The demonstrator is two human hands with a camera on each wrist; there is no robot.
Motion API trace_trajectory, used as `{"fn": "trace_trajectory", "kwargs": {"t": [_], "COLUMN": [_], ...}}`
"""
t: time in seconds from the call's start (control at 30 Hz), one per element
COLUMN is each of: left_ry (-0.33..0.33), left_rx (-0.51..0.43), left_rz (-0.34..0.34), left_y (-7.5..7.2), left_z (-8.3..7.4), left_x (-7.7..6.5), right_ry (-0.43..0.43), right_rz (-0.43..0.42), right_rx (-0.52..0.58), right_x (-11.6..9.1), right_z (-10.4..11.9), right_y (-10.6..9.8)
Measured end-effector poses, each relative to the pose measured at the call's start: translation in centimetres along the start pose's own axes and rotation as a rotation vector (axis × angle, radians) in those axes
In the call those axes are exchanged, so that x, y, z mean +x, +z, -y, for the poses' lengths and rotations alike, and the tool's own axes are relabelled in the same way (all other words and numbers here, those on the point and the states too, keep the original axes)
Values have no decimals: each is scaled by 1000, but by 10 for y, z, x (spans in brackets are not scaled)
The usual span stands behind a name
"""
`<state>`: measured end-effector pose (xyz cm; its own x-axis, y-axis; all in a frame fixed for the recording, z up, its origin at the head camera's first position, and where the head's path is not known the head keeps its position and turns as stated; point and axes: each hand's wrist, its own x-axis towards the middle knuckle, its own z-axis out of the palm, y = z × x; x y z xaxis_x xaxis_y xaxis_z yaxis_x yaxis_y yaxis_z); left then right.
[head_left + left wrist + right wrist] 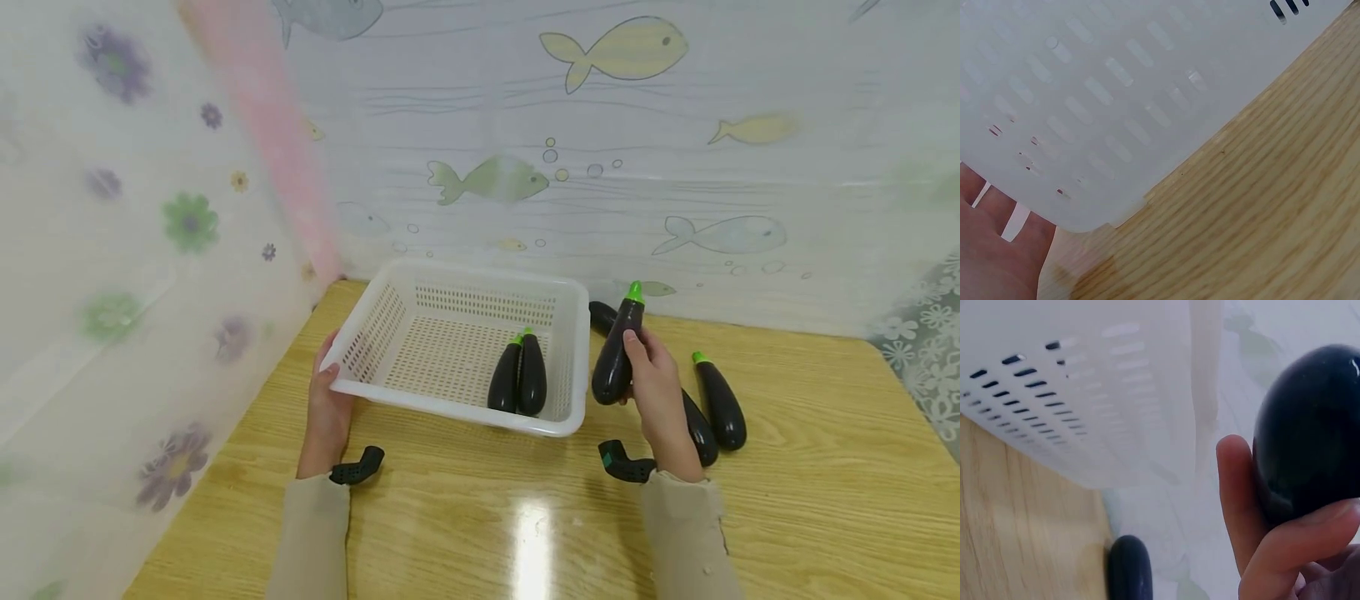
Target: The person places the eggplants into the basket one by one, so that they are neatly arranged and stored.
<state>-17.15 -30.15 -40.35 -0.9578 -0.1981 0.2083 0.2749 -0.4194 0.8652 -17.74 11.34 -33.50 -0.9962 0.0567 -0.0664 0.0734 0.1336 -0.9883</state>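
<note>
A white slotted plastic basket (457,402) stands on the table with two dark eggplants (532,375) lying side by side at its right end. My left hand (330,408) grips the basket's left rim, thumb over the top edge; in the left wrist view its fingers (997,209) lie against the basket's wall. My right hand (660,392) holds another eggplant (617,358), green stem end up, just right of the basket's right rim. In the right wrist view the rounded end of this eggplant (1310,437) rests among the curled fingers.
Right of the basket lie more eggplants: one (602,317) behind the held one, one (699,429) partly hidden by my right wrist, and one (723,404) farther right. A fish-patterned curtain (487,108) backs the wooden table (450,517); a flowered one (150,317) closes the left side.
</note>
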Motion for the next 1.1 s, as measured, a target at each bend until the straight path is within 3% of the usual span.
{"fn": "trace_trajectory", "kwargs": {"t": [0.3,0.53,1.1], "left_ry": [6,3,1], "left_rx": [15,31,50], "left_rz": [2,-13,-14], "left_y": [-2,-3,-4], "left_z": [3,3,4], "left_x": [1,1,2], "right_ry": [-24,-54,-59], "right_rz": [55,150,162], "right_rx": [-7,-90,-84], "right_x": [2,4,-4], "right_z": [0,0,13], "right_y": [0,-1,15]}}
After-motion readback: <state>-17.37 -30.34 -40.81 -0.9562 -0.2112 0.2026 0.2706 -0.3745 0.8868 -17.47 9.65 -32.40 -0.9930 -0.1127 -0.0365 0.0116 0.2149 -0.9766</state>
